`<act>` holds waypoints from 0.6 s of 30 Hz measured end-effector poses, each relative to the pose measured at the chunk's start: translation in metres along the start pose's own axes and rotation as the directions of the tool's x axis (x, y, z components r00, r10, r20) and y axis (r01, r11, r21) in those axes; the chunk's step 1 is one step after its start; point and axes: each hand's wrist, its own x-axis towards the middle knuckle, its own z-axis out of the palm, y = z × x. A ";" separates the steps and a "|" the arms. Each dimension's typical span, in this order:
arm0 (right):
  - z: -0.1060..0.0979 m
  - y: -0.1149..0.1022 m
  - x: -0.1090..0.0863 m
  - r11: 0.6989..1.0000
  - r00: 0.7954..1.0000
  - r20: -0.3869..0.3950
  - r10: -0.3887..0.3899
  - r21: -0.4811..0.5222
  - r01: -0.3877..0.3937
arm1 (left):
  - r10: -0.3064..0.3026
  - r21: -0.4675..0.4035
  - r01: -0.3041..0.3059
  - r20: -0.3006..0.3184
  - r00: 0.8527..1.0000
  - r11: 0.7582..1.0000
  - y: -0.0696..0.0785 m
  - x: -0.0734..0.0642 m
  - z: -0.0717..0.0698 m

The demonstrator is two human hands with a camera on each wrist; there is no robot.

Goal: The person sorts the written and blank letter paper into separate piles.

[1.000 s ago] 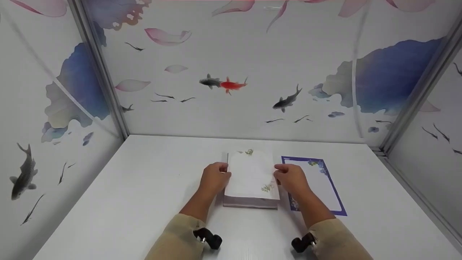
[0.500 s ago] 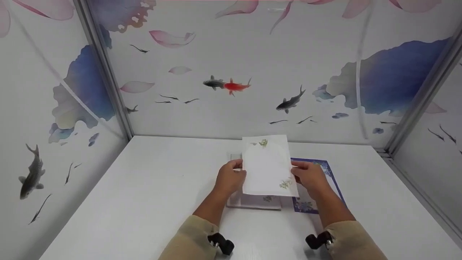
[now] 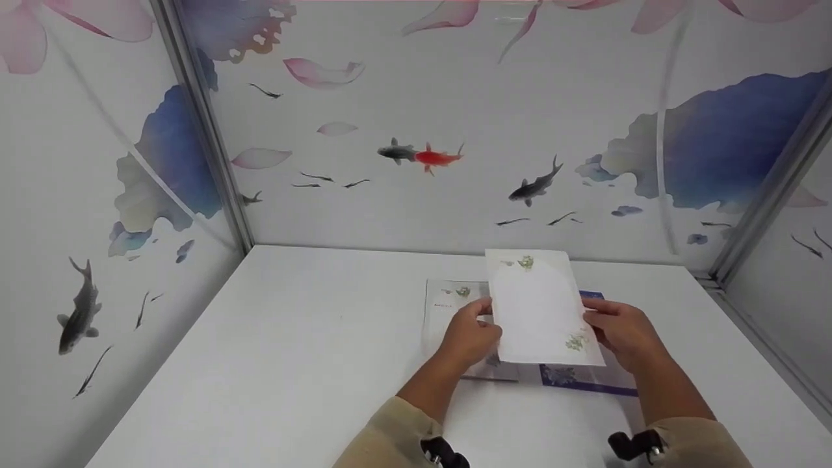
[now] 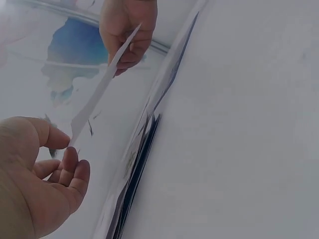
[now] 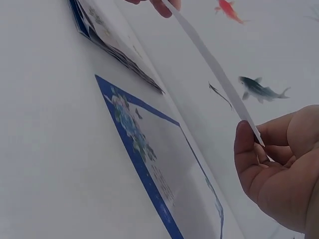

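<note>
A white sheet of paper (image 3: 539, 318) with small printed flowers in two corners is held up above the table. My left hand (image 3: 469, 335) pinches its left edge between thumb and fingers. On the opposite edge, my right hand (image 3: 624, 331) pinches it the same way. Both wrist views show the sheet (image 4: 97, 94) nearly edge-on, stretched between the hands. Beneath and to the left lies a stack of similar flowered paper (image 3: 445, 325), partly covered by the sheet and left hand. A blue-bordered sheet (image 5: 172, 174) with printed flowers lies under the raised paper, mostly hidden in the head view.
The white table (image 3: 312, 351) extends on both sides of the papers. Behind it stands a white wall (image 3: 422, 214) printed with fish and petals. Metal posts (image 3: 205, 130) mark the corners, with side panels left and right.
Both hands have lifted the flowered sheet off the stack and carried it right, over the blue-bordered sheet. The stack's top is partly uncovered. The head view has shifted slightly left.
</note>
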 end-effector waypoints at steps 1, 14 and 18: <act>-0.005 0.002 -0.001 1.000 1.000 0.001 0.004 -0.004 -0.004 | 0.002 -0.011 -0.002 0.008 1.000 1.000 0.001 -0.001 0.004; -0.060 0.021 -0.005 1.000 1.000 -0.005 0.027 -0.012 -0.027 | -0.028 -0.073 0.029 0.015 0.999 0.997 0.025 -0.011 0.058; -0.071 0.028 -0.004 0.999 0.999 -0.003 0.046 -0.004 -0.046 | -0.030 -0.064 0.031 0.013 0.999 0.997 0.025 -0.015 0.067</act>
